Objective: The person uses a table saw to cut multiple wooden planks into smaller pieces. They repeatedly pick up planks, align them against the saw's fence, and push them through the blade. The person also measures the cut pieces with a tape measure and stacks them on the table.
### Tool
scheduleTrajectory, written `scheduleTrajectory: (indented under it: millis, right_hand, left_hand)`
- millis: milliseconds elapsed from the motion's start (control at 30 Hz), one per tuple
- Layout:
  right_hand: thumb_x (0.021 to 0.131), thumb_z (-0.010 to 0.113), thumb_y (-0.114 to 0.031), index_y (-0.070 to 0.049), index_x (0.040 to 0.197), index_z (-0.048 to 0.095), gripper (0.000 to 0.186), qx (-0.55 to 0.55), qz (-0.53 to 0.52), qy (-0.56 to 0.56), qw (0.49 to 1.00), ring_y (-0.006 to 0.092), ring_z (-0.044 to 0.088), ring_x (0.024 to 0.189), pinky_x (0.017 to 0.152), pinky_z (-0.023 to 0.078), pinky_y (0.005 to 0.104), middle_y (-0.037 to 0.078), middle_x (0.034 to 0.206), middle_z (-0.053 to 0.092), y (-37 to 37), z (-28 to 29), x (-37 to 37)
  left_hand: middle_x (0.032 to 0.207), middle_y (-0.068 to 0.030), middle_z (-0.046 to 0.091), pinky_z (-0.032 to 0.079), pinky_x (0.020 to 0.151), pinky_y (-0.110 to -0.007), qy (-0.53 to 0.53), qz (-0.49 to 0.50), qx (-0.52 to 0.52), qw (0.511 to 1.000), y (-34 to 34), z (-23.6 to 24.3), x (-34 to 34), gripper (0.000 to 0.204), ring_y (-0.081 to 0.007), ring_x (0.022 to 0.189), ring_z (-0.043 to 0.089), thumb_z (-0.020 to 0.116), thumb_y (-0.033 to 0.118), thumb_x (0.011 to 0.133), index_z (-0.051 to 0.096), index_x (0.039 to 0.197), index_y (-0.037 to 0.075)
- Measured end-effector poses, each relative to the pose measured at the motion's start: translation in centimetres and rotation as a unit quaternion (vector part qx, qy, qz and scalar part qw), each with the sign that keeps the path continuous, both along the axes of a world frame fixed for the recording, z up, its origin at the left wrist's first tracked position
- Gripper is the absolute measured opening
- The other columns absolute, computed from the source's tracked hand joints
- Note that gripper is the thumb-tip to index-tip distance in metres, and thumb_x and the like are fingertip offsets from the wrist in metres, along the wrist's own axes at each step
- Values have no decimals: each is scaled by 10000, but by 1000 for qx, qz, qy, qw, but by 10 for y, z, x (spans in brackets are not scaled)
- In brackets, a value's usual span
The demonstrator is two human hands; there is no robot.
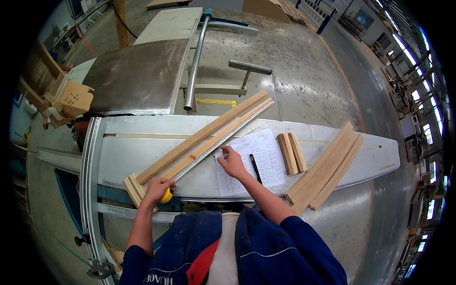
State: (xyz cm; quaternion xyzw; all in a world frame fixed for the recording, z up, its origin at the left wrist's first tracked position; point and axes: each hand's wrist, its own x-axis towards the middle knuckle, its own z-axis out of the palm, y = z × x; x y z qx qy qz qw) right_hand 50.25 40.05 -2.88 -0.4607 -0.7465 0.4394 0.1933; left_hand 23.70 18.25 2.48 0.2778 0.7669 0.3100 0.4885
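My left hand (158,190) is closed round a yellow tape measure (166,195). Its pale blade (214,147) runs out diagonally, far and to the right, along the near side of a narrow wooden strip (227,131). A longer wooden strip (204,135) lies just beyond, almost parallel. Over the left part of a printed sheet (265,142), close to the blade, my right hand (231,162) has its fingers loosely bent with thumb and forefinger apart; nothing shows between them. A black pen (255,168) rests on the sheet, right of that hand.
Short wooden blocks (291,153) sit right of the sheet, and longer boards (327,166) overhang the near edge of the pale worktable (375,156). More short pieces (134,189) lie by my left hand. Metal rails (90,175) bound the left. Another person's hand (69,67) shows near a cardboard box (76,98).
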Motion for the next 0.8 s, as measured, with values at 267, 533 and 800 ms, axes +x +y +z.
scheduleTrajectory:
  millis: [267,533,800]
  right_hand:
    - [855,689,-151,-7,1513,418,726,184,27,-142,972,358,550,1266,1018,468,501,196,1443,534,-5,18,-8]
    - [894,635,-182,14,1498,428,668,232,44,-250,939,331,547,1299,1038,423,531,165,1522,503,-6,14,-13]
    - [897,578,-121,-22,1390,516,506,284,56,-273,917,305,621,1196,1006,422,548,133,1394,609,1,11,-21]
  left_hand:
    - [794,-99,743,535,717,-304,4,4,7,1000,-1,-5,-3,364,-158,736,680,694,271,993,775,906,-72]
    - [765,-91,749,540,725,-316,77,-40,5,996,4,6,-7,432,-159,728,691,706,367,975,789,868,-43]
    - [778,-136,759,545,750,-355,156,-65,-3,986,0,8,-10,418,-231,715,708,717,408,932,808,895,2]
